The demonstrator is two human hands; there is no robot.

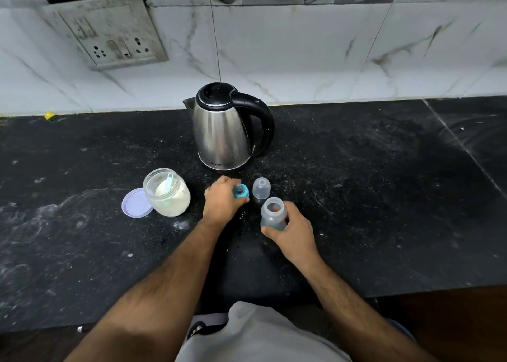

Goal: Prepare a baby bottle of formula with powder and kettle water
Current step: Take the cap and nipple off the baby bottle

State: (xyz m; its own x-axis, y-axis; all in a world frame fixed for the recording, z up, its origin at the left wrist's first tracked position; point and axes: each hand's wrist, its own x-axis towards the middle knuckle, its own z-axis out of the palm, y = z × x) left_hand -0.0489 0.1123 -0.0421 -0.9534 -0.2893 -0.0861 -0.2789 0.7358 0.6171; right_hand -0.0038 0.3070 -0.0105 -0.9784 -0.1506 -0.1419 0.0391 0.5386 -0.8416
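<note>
My right hand [293, 231] grips a clear baby bottle [272, 213] that stands uncapped on the black counter [384, 197], its mouth open to the top. My left hand [221, 201] is closed on the blue nipple ring [241, 191], which rests on the counter just left of the bottle. A clear dome cap [261, 188] stands between the ring and the bottle. The steel kettle [223, 131] with black lid and handle stands behind them, lid shut. An open jar of white powder [166, 195] with a pale blue scoop [169, 180] inside sits to the left.
The jar's lilac lid [135, 204] lies flat against the jar's left side. A marble-tiled wall with a grimy socket plate [109, 32] rises behind the counter. A small yellow object [48, 115] lies at the far left back edge.
</note>
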